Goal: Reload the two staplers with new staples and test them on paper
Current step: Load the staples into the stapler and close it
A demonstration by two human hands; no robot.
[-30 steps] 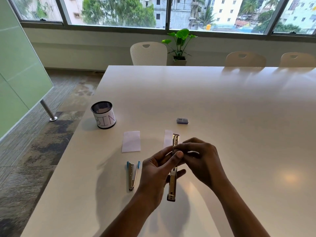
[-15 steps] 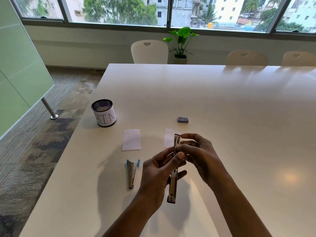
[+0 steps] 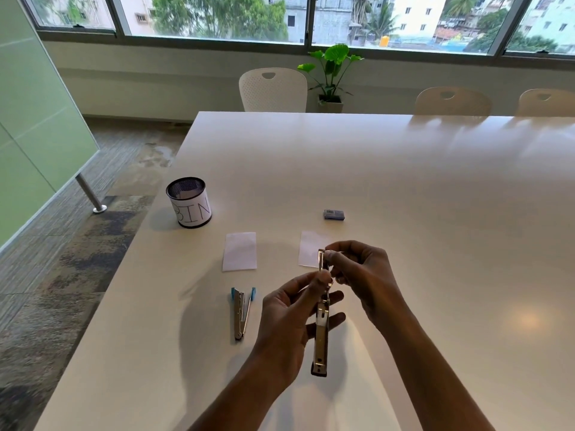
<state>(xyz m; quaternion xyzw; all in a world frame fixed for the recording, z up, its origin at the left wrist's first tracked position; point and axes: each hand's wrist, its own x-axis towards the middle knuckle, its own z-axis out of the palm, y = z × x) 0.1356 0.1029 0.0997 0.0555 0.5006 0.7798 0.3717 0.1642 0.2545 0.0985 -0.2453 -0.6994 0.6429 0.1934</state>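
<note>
Stapler (image 3: 321,331), opened flat above the table (image 3: 435,213), stays gripped in the left hand (image 3: 289,318). The right hand (image 3: 364,275) has shifted from its middle to the far tip, pinching it there, likely feeding staples in. Blue stapler (image 3: 241,312) lies alongside, staple box (image 3: 334,214) beyond.

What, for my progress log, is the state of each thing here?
silver stapler: opened out, held in the air.
left hand: grips the silver stapler's middle.
right hand: pinches its far end.
blue stapler: open, lying on the table, untouched.
left paper: lying flat.
right paper: flat, partly hidden by the right hand.
staple box: lying flat, untouched.
bin: upright.
</note>
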